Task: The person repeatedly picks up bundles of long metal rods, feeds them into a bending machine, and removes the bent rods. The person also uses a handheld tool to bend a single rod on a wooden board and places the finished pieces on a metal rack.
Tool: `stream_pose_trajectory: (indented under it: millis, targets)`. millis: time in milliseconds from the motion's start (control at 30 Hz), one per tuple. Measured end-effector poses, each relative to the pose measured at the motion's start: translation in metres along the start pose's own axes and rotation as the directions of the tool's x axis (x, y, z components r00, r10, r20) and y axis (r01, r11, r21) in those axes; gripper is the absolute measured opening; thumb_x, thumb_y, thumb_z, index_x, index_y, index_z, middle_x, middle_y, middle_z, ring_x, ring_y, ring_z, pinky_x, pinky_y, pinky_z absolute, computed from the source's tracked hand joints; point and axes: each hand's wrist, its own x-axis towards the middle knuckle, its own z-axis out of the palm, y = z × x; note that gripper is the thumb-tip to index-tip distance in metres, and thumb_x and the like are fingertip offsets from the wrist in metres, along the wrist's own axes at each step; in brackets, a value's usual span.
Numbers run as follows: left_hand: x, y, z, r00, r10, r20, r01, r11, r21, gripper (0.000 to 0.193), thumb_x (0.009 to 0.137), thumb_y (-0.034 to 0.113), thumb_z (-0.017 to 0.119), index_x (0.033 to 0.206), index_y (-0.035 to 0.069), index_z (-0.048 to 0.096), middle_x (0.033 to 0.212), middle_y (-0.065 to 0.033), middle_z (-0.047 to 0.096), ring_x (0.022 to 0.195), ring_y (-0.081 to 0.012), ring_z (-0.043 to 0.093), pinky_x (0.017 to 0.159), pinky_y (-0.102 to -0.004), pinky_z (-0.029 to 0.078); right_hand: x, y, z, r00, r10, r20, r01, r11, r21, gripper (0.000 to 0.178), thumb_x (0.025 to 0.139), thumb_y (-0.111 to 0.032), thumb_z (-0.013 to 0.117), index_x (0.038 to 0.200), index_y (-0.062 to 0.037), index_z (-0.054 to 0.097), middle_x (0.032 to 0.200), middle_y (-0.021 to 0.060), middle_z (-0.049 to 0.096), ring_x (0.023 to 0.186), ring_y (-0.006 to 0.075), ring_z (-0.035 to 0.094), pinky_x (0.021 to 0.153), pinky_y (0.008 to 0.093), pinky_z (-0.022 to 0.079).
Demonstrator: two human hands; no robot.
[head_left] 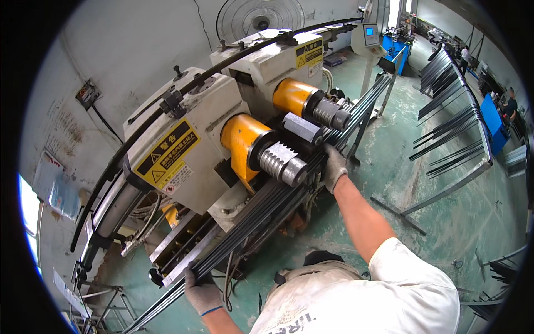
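Note:
A bundle of long, thin dark metal bars (245, 220) runs slantwise along the front of a large off-white machine (192, 111). My left hand (201, 294), in a grey work glove, is closed around the bundle near its lower left stretch. Farther up, my right hand (335, 168), gloved too, grips the bars from the near side, its fingertips partly hidden behind them. Just above the bars, two orange cylinders (245, 133) with ribbed metal rollers (281, 161) stick out of the machine. A grey faceted block (302, 129) sits between the rollers, close to my right hand.
A slanted rack (470, 114) holds many dark bars at the right. A control box (367, 36) with a blue screen stands at the far end. A black curved tube (222, 67) arches over the machine. Other people (509, 106) are far off at the right.

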Motion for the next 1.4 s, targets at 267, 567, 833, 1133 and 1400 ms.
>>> stream_pose_trajectory:
  millis: [267, 567, 833, 1133, 1400]
  targets:
    - [0.009, -0.070, 0.066, 0.980, -0.197, 0.007, 0.197, 0.977, -0.077, 0.033, 0.114, 0.025, 0.063, 0.134, -0.001, 0.070, 0.140, -0.0203, 0.073, 0.137, -0.0394, 0.066, 0.123, -0.0656, 0.049, 0.069, 0.030, -0.013, 1.000, 0.006, -0.018, -0.008, 0.990, -0.138, 0.027, 0.100, -0.028, 0.066, 0.117, -0.0072, 0.072, 0.103, 0.0118, 0.071, 0.092, 0.0294, 0.069, 0.077, 0.0485, 0.060]
    - [0.022, -0.021, 0.022, 0.997, -0.023, 0.072, 0.029, 0.996, -0.086, 0.037, 0.114, 0.032, 0.064, 0.129, 0.001, 0.077, 0.134, -0.0126, 0.079, 0.129, -0.0287, 0.072, 0.116, -0.0478, 0.056, 0.128, 0.031, -0.036, 0.998, 0.058, -0.025, -0.063, 0.870, -0.489, 0.020, 0.106, -0.027, 0.060, 0.110, -0.0103, 0.071, 0.095, 0.0103, 0.072, 0.073, 0.0284, 0.069, 0.062, 0.0455, 0.050]
    - [0.024, 0.004, -0.027, 0.991, 0.088, -0.103, -0.089, 0.996, -0.009, 0.035, 0.112, 0.028, 0.070, 0.129, -0.002, 0.077, 0.132, -0.0111, 0.079, 0.128, -0.0236, 0.072, 0.118, -0.0434, 0.054, 0.040, 0.008, 0.017, 0.995, -0.006, -0.096, -0.014, 0.979, -0.205, 0.025, 0.104, -0.027, 0.061, 0.111, -0.0060, 0.072, 0.095, 0.0099, 0.070, 0.077, 0.0252, 0.066, 0.064, 0.0428, 0.047]
    - [0.018, -0.072, 0.048, 0.997, -0.050, -0.064, 0.045, 0.996, -0.080, 0.040, 0.111, 0.026, 0.070, 0.141, 0.001, 0.069, 0.144, -0.0155, 0.074, 0.135, -0.0346, 0.068, 0.124, -0.0556, 0.050, 0.046, 0.023, -0.013, 0.993, -0.111, -0.040, 0.104, 0.983, -0.149, 0.042, 0.106, -0.045, 0.074, 0.118, -0.0041, 0.075, 0.101, 0.0049, 0.072, 0.087, 0.0176, 0.065, 0.078, 0.0372, 0.053]
    - [0.027, -0.006, -0.017, 0.956, 0.159, -0.245, -0.193, 0.973, -0.125, 0.032, 0.116, 0.027, 0.059, 0.130, 0.002, 0.074, 0.132, -0.0144, 0.079, 0.129, -0.0333, 0.072, 0.116, -0.0523, 0.056, 0.050, 0.035, -0.135, 0.961, -0.271, -0.057, 0.216, 0.863, -0.457, 0.050, 0.112, -0.041, 0.069, 0.134, 0.0027, 0.075, 0.124, 0.0041, 0.077, 0.105, 0.0155, 0.067, 0.091, 0.0337, 0.053]
